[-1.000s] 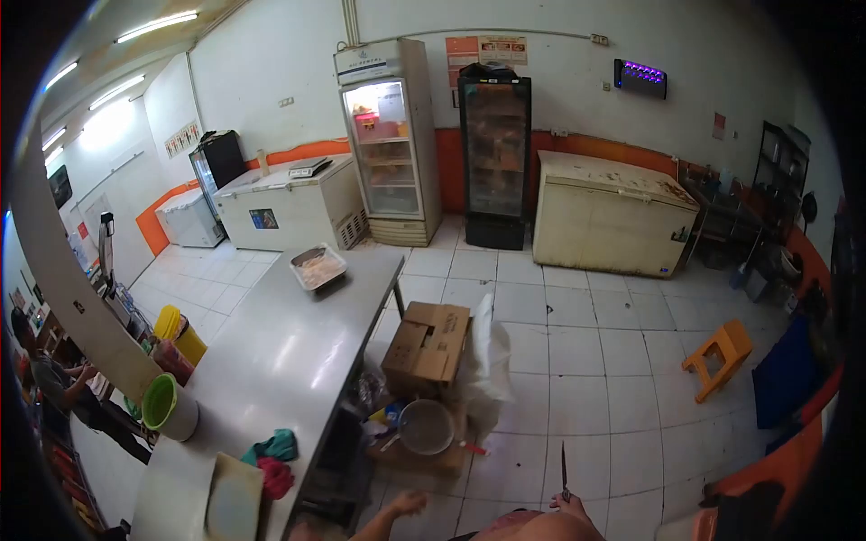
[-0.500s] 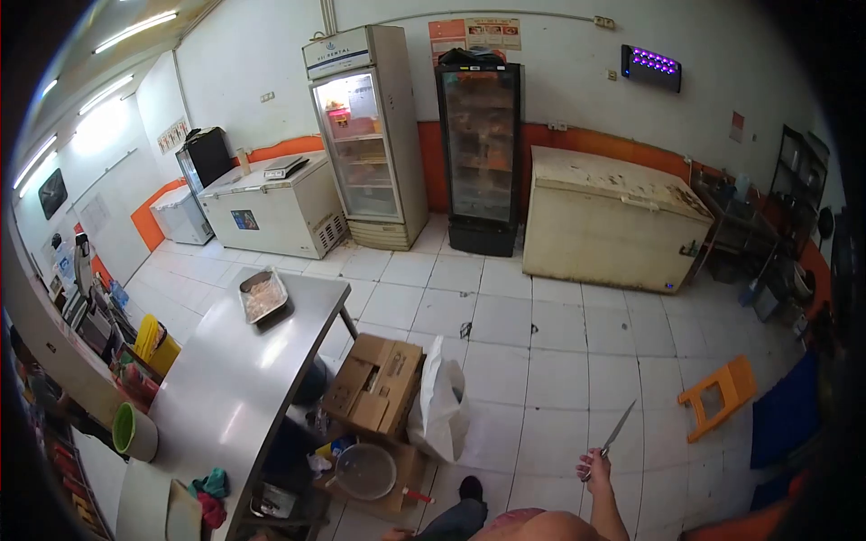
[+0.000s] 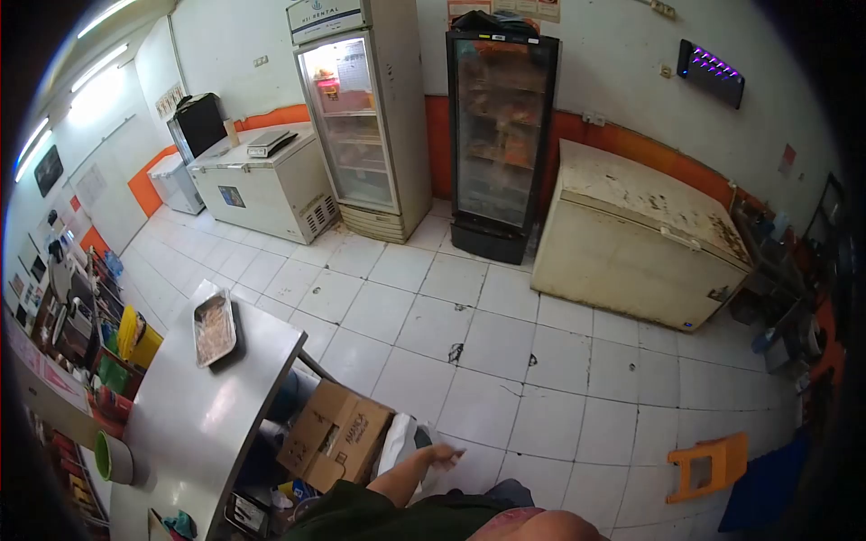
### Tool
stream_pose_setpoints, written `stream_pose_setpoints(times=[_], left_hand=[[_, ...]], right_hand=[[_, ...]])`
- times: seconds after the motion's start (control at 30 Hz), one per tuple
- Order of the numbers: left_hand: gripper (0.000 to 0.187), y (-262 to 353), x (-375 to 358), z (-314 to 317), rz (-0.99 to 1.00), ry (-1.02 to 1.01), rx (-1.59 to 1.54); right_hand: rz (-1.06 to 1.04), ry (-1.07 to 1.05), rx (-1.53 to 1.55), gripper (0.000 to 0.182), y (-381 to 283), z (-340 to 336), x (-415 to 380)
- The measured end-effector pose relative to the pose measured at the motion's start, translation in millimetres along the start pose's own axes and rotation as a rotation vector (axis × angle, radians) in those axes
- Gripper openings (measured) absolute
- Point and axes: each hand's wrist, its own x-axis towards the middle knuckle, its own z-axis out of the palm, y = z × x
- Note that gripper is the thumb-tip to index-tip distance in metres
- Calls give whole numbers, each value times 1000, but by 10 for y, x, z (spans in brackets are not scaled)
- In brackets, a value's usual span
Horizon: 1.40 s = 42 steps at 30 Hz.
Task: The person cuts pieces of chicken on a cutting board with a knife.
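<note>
My left hand (image 3: 442, 456) reaches out at the lower middle, below a dark green sleeve (image 3: 347, 512). Its fingers are drawn together, and a small dark shape shows at their tips, too small to name. Beside and partly behind that forearm is a white bag (image 3: 397, 443). An open-flapped cardboard box (image 3: 336, 433) stands to the left of the bag. My right hand is out of view, and no knife can be seen now.
A steel table (image 3: 194, 419) at the left bears a tray of pale meat (image 3: 215, 330), a green-rimmed bucket (image 3: 113, 458) and a teal cloth (image 3: 180, 525). An orange stool (image 3: 708, 464) stands right. Upright fridges (image 3: 365, 135) and a chest freezer (image 3: 640, 234) line the wall.
My right hand, earlier closed round a knife, has left the view with it. My left hand has come up over the floor beside the bag. The view has shifted and tilted.
</note>
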Motion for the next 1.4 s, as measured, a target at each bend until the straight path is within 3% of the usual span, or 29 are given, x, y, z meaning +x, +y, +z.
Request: stream_pose_setpoints(times=[0.03,0.07,0.13,0.2,0.3,0.4,0.43,0.47,0.5,0.53,0.57,0.63,0.67,0.73,0.83,0.9,0.97,1.0,1.03,1.07,1.1,1.23,1.33,1.4], left_hand=[[53,617,-374,-245,135,272,-228],[53,882,-468,-434,134,286,-233],[54,1377,-439,-880,372,492,-371],[55,1698,-432,-1352,367,536,-407],[56,1447,-205,-1657,148,603,-444],[56,1060,63,-1971,-234,558,-444],[59,1077,76,-2032,-237,570,-548],[60,1197,-53,-2105,-217,558,-631],[57,1263,-145,-2122,-149,618,-718],[57,1368,-201,-2180,-137,641,-792],[57,1274,-94,-2246,-136,639,-800],[56,1210,82,-2555,-148,509,-862],[56,1334,55,-2762,-145,513,-863],[53,1596,-70,-3191,-227,535,-743],[50,2259,-64,-4324,-203,613,-731],[44,2557,92,-5373,98,657,-322],[41,3348,-1,-6347,257,890,-558],[41,3711,-38,-6881,490,971,-534],[39,4241,-268,-7342,625,973,-530],[37,4801,-398,-7844,666,1011,-556],[35,5335,-697,-8219,831,969,-594],[46,7269,-1700,-9491,1161,1108,-461],[49,8091,-1956,-10373,1410,1338,-352],[48,8424,-2087,-10539,1409,1367,-342]], right_hand=[[-11,-11,-31,32,-179,65,216],[-29,-18,-62,32,-415,97,469],[-75,-25,-123,32,-908,111,1108],[-109,-35,-182,32,-1411,189,1663],[-113,-48,-313,32,-1843,-35,2217],[-177,-66,-381,32,-2601,300,2864],[-211,-62,-413,32,-2917,345,3159],[-239,-59,-446,32,-2456,455,4269],[-92,-188,-108,33,-3408,328,4739],[-278,-5,-255,36,-4424,501,5142],[-274,11,-169,35,-5697,549,4722],[-461,-11,106,36,-7335,797,4954],[-535,-6,224,35,-7995,990,5093],[-694,-97,346,37,-9145,1274,4645],[-757,-166,340,41,-9810,1881,4940],[-655,-233,307,42,-9785,2215,4815],[-525,-268,155,42,-9439,2521,4978],[-470,-315,31,39,-9152,2540,5049],[-386,-319,-34,41,-8774,2558,5129],[-262,-185,-63,40,-8305,2653,5284],[-271,-283,-72,37,-7748,2593,5436],[-222,-212,81,36,-8554,2561,5661],[-76,-150,212,36,-8578,2482,5702],[25,-109,342,36,-8536,2737,5718]])
